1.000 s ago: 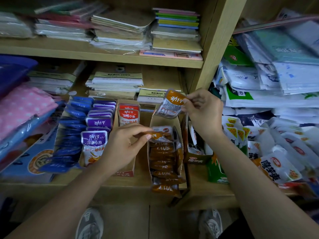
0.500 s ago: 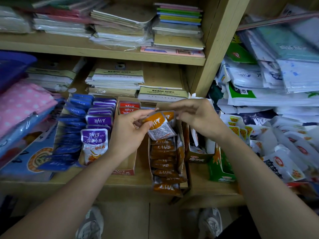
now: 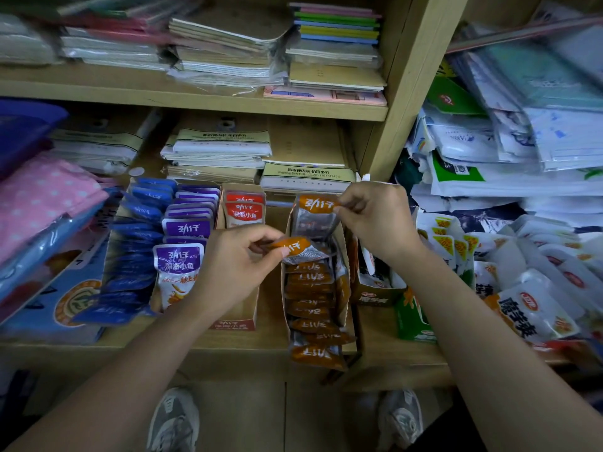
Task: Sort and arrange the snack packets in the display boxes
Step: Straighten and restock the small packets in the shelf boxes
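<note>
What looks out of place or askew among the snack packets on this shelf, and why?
The front orange packets spill out of their display box and overhang the shelf edge, while purple packets and red packets stand inside theirs. The left hand pinches one orange packet, the right hand another.

Stacked notebooks (image 3: 228, 44) above grey sneakers (image 3: 174, 419)
</note>
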